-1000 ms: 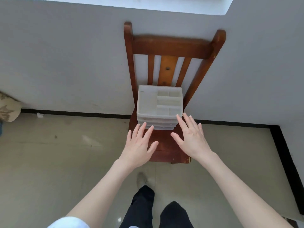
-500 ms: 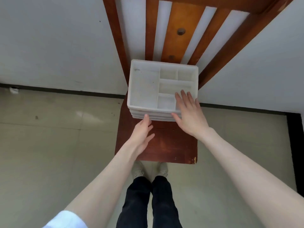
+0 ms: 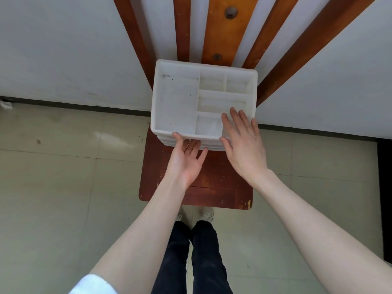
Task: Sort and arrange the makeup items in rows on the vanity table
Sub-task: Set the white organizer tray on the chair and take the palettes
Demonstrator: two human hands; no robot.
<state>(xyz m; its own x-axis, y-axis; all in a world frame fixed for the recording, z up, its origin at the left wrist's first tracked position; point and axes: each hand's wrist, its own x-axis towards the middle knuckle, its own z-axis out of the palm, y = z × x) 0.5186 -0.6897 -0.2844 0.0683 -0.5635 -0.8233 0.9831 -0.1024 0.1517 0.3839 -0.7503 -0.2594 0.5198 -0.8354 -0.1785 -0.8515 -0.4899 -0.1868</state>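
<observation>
A white plastic organizer (image 3: pixel 176 100) with several empty compartments stands at the back of a wooden chair seat (image 3: pixel 214 183). No makeup items show in it. My left hand (image 3: pixel 184 163) is palm up at its front edge, thumb on the top rim and fingers tucked under the front, their tips hidden. My right hand (image 3: pixel 244 145) lies flat with straight fingers over the organizer's front right corner.
The chair's slatted back (image 3: pixel 224 32) stands against a white wall right behind the organizer. Pale tiled floor (image 3: pixel 63 187) lies on both sides of the chair. My dark-trousered legs (image 3: pixel 191 251) and shoes are just in front of the seat.
I have leaned closer to the chair. My left hand turned palm up and took the organizer's front rim. My right hand stayed over the front right corner.
</observation>
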